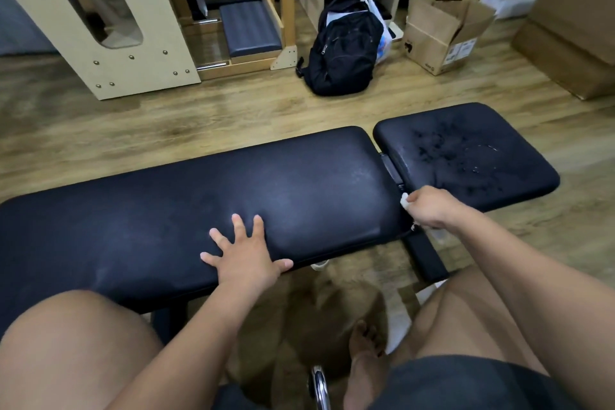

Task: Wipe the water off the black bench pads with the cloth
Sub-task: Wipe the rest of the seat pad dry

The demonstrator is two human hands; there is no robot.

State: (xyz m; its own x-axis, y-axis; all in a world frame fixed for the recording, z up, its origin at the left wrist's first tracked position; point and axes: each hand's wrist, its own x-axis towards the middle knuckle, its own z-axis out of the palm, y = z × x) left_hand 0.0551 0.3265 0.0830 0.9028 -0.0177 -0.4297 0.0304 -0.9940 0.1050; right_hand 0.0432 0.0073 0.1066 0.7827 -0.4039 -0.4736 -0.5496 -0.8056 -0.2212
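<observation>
A long black bench pad (166, 210) lies across the view, with a shorter black seat pad (519, 170) at its right end. Water drops and a small puddle (466, 153) sit on the seat pad. My left hand (244, 255) rests flat on the long pad's near edge, fingers spread, holding nothing. My right hand (432, 206) is closed at the gap between the two pads. A bit of white cloth (403, 200) shows at its fingertips; most of the cloth is hidden in the fist.
Wooden floor all around the bench. Beyond it stand a black backpack (342, 46), an open cardboard box (442, 33), larger boxes (572, 20) at the right and wooden equipment (109, 20) at the left. My bare knees and a foot (364, 353) are below.
</observation>
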